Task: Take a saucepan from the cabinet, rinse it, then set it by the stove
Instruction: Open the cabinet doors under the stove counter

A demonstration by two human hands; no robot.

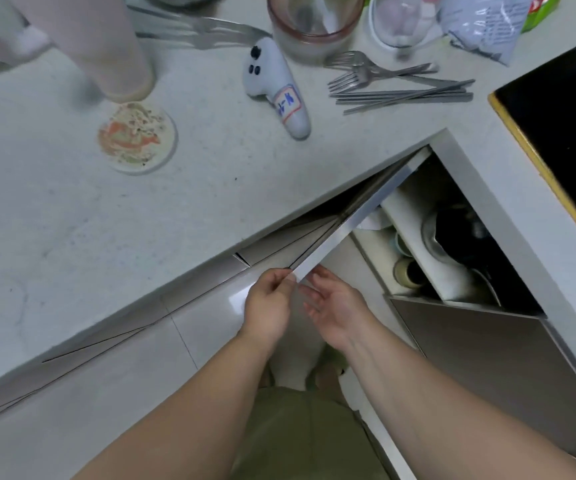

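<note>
Tall cup [106,46]: pale, standing far left on the countertop [54,209]; its top is cut off by the frame.
Coaster [137,137]: one round disc with a worn orange pattern, just beside the cup's base.
Controller [276,88]: one white handheld device with a blue-marked label, lying near the counter's middle.
Glass jar [314,22]: clear with a pinkish rim, upper part cut off; contents hard to make out.
Forks and chopsticks [400,88]: a loose bundle right of the jar; at least two forks, chopstick count unclear.
Left hand [271,303]: fingers and thumb pinch the outer end of the cabinet door's [348,230] top edge.
Right hand [335,306]: fingers relaxed and spread, palm up beside the same door end, gripping nothing.
Cabinet [452,237]: both doors swung out; white shelves inside hold several round items, partly hidden.
Saucepan [449,233]: a dark pot with a metal rim sits on the shelf inside, largely in shadow.
Stove [563,133]: black glass surface with a yellow edge, cut off at right.
</note>
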